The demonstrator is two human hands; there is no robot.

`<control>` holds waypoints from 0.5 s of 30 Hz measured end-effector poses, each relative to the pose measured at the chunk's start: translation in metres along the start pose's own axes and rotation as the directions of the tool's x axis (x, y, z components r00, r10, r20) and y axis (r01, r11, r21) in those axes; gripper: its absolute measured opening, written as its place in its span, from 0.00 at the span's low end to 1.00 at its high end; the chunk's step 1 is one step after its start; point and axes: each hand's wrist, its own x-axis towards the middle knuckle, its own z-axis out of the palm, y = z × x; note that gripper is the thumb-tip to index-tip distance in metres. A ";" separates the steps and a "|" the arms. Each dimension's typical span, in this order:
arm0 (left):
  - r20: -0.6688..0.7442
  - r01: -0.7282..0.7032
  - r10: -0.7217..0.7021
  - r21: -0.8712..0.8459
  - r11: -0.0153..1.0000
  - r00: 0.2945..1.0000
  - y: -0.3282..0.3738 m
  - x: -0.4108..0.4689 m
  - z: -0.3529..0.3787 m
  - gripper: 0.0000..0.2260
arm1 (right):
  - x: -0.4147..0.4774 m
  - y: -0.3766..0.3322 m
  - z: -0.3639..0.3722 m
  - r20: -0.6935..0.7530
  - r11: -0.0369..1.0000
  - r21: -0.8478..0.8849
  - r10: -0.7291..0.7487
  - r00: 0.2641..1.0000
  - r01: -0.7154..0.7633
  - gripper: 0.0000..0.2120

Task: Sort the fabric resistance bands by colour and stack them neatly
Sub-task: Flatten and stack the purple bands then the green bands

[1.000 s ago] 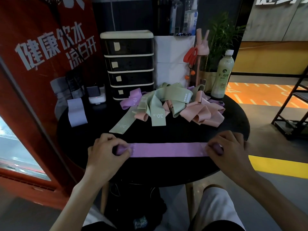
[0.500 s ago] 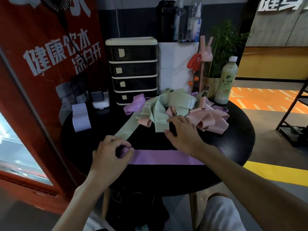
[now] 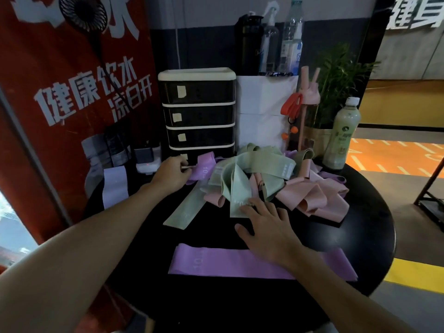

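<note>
I see my left hand [image 3: 171, 174] curled round the end of a crumpled purple fabric band [image 3: 204, 168]. My right hand [image 3: 269, 227] lies flat and spread over the round black desk [image 3: 360, 236], fingertips [image 3: 246, 207] on a folded sage-green fabric band [image 3: 236, 188] just ahead, a flattened purple fabric band [image 3: 228, 263] beneath its wrist and loose pink fabric bands [image 3: 314, 200] just to its right.

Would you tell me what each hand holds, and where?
The left hand grips the piled purple band at its left end; the right hand holds nothing.
</note>
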 end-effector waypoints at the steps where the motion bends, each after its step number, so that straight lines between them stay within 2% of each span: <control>1: 0.001 0.002 -0.002 0.005 1.000 1.000 -0.005 0.007 0.006 0.06 | 0.000 0.000 0.000 -0.001 1.000 0.001 -0.001 1.000 0.001 0.25; 5: 0.112 -0.006 0.007 -0.012 1.000 0.994 -0.016 0.026 0.021 0.10 | -0.001 0.000 0.000 -0.015 1.000 -0.017 -0.011 1.000 0.011 0.31; 7: 0.136 0.002 -0.002 -0.001 1.000 0.991 -0.021 0.032 0.025 0.09 | -0.001 0.000 0.000 -0.022 1.000 -0.012 -0.015 1.000 0.015 0.31; 10: 0.102 0.001 -0.005 0.039 0.999 0.995 -0.019 0.037 0.025 0.01 | 0.000 0.001 0.001 -0.030 1.000 -0.020 -0.023 0.999 0.022 0.32; 13: 0.061 -0.056 0.052 0.063 0.996 0.997 -0.014 0.038 0.020 0.07 | -0.001 0.001 0.002 -0.038 0.999 -0.021 -0.028 0.999 0.027 0.32; 15: 0.038 -0.115 0.113 0.058 0.992 0.993 -0.008 0.035 0.010 0.06 | -0.002 0.001 0.002 -0.039 0.999 -0.028 -0.031 0.999 0.030 0.31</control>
